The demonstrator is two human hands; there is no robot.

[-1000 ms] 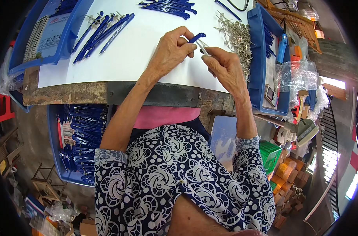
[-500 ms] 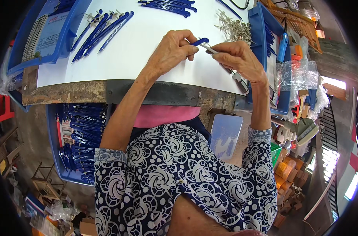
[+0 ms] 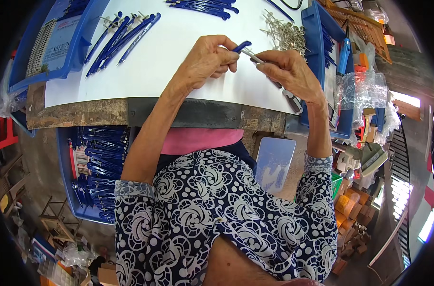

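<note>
Hands meet above the white tabletop [image 3: 178, 71], near its front edge. The left hand [image 3: 205, 59] has its grip pinched narrow on a small blue plastic piece [image 3: 241, 46], only the tip of which shows past the fingertips; the rest is hidden inside the fingers. The right hand [image 3: 288, 71] has its grip closed around a thin metal pin [image 3: 251, 55], whose free end touches the blue piece; the held end disappears under the thumb. Whether the pin is already seated in the blue piece is too small to tell. Beyond the right hand lies a loose heap of metal pins [image 3: 284, 32], and at the far left of the tabletop a row of finished blue pieces [image 3: 121, 35] lies side by side, with another bunch [image 3: 202, 5] cut off by the top rim. A blue tray [image 3: 317, 57] stands just right of the right hand, its contents partly hidden by the wrist. Below the tabletop on the left, a blue crate [image 3: 64, 171] holds many more blue parts, half covered by the left arm.
</note>
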